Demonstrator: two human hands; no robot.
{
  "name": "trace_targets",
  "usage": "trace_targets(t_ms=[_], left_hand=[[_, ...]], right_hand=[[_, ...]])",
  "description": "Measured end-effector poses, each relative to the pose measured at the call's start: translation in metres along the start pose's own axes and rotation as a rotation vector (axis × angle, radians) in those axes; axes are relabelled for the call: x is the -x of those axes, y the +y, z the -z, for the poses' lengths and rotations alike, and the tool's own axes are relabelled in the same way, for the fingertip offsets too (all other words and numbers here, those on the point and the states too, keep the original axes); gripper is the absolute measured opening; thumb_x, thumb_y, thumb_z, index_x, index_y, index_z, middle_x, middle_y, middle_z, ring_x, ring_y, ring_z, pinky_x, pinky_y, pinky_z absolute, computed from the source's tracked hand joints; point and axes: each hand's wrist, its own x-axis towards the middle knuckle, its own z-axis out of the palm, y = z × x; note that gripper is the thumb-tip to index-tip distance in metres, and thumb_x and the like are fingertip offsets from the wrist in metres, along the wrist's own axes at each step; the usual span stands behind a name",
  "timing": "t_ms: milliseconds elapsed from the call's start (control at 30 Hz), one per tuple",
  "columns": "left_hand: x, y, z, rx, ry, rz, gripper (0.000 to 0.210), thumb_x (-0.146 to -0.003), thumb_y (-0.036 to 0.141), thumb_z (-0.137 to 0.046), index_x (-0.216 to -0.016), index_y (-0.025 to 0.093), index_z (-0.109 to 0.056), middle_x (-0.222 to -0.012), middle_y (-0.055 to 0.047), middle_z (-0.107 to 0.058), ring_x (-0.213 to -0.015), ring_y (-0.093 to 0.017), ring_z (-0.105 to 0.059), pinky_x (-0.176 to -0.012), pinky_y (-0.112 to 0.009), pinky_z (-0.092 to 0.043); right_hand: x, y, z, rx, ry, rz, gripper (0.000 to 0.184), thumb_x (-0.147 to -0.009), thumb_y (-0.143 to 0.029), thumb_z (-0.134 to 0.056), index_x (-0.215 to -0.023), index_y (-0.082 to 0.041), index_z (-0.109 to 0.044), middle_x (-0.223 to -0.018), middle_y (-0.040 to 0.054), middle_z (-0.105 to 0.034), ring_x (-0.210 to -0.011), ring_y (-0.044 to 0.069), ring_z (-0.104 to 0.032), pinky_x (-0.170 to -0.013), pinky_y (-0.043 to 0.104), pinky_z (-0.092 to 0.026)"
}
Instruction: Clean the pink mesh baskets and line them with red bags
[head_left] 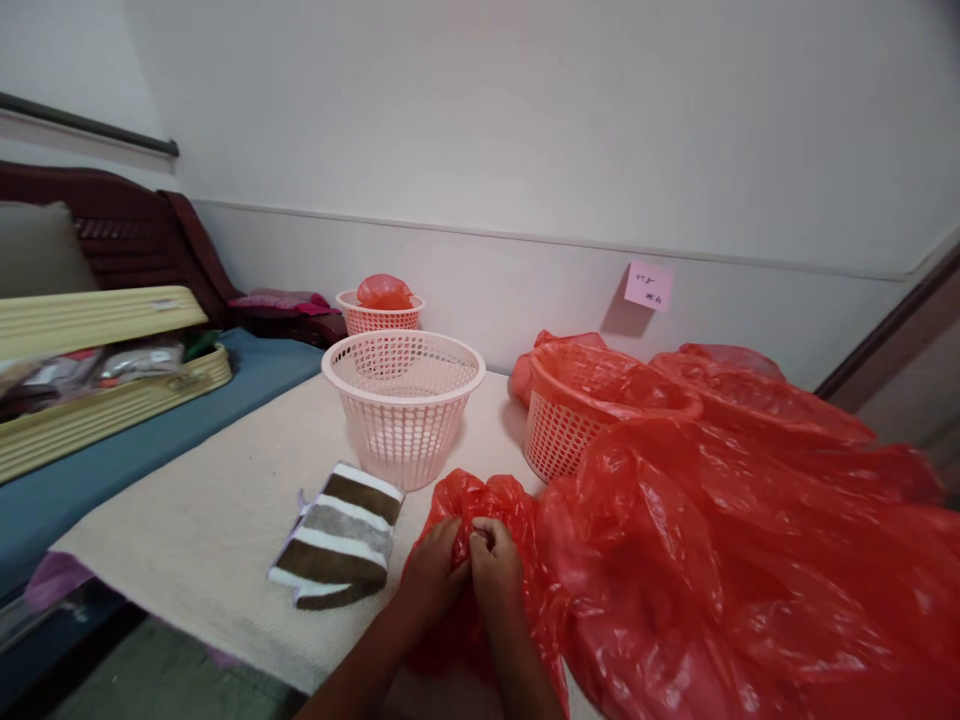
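Observation:
Both of my hands meet at the front of the table on a crumpled red plastic bag [517, 505]. My left hand [437, 562] has its fingers curled into the film, and my right hand [493, 560] pinches it close beside. The bag bunches up behind the fingers and hangs down around my forearms. What lies inside it, if anything, is hidden. Left of my hands lies a folded striped cloth [341, 535] in brown, white and grey. Beyond it stands a pale pink plastic basket [405, 420] with holes in its walls.
A large heap of red plastic bags [750, 560] covers the right side. A basket lined with red plastic [562, 435] stands behind it. Farther back is a smaller basket [381, 318] holding red film. An open cream suitcase [112, 410] lies at left. A pink note [649, 285] hangs on the wall.

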Motion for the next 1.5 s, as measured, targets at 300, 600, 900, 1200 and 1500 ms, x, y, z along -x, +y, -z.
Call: trace_targets(t_ms=[300, 600, 900, 1200, 1500], left_hand=[[0.002, 0.009, 0.017, -0.009, -0.032, 0.062, 0.046, -0.087, 0.041, -0.049, -0.124, 0.015, -0.056, -0.129, -0.017, -0.062, -0.12, -0.028, -0.058, -0.105, -0.045, -0.044], [0.007, 0.023, 0.04, -0.026, 0.213, -0.011, 0.032, -0.085, 0.038, -0.052, -0.108, 0.016, -0.061, -0.108, -0.013, -0.066, -0.106, -0.026, -0.061, -0.098, -0.045, -0.047], [0.013, 0.005, 0.074, -0.099, 0.394, 0.022, 0.016, -0.087, 0.029, -0.046, -0.095, 0.02, -0.057, -0.096, -0.007, -0.062, -0.095, -0.022, -0.06, -0.088, -0.038, -0.048], [0.03, -0.039, 0.083, -0.267, 0.201, 0.242, 0.033, -0.086, 0.031, -0.046, -0.108, 0.012, -0.062, -0.107, -0.016, -0.069, -0.099, -0.027, -0.064, -0.087, -0.04, -0.047], [0.035, -0.028, 0.079, -0.36, -0.016, 0.245, 0.011, -0.079, 0.021, -0.052, -0.085, 0.021, -0.062, -0.085, -0.005, -0.069, -0.084, -0.023, -0.061, -0.074, -0.031, -0.04]], right_hand=[[0.005, -0.013, 0.006, 0.073, 0.02, 0.053, 0.025, -0.068, -0.031, -0.051, -0.082, -0.02, -0.067, -0.086, 0.0069, -0.069, -0.082, 0.024, -0.063, -0.078, 0.037, -0.048], [0.02, -0.037, 0.012, 0.029, 0.122, 0.207, 0.026, -0.083, -0.032, -0.048, -0.095, -0.018, -0.065, -0.097, 0.0086, -0.068, -0.092, 0.023, -0.063, -0.085, 0.034, -0.047], [0.027, -0.038, 0.014, -0.039, 0.126, 0.189, 0.028, -0.085, -0.04, -0.051, -0.095, -0.019, -0.065, -0.093, 0.0067, -0.07, -0.088, 0.024, -0.064, -0.08, 0.034, -0.048], [0.024, -0.034, 0.007, -0.02, 0.119, 0.137, 0.029, -0.081, -0.04, -0.052, -0.093, -0.019, -0.066, -0.087, 0.0063, -0.071, -0.081, 0.023, -0.064, -0.075, 0.033, -0.049], [0.016, -0.026, 0.002, 0.04, 0.016, 0.128, 0.025, -0.074, -0.037, -0.051, -0.08, -0.019, -0.068, -0.075, 0.0043, -0.071, -0.068, 0.022, -0.064, -0.064, 0.031, -0.048]])
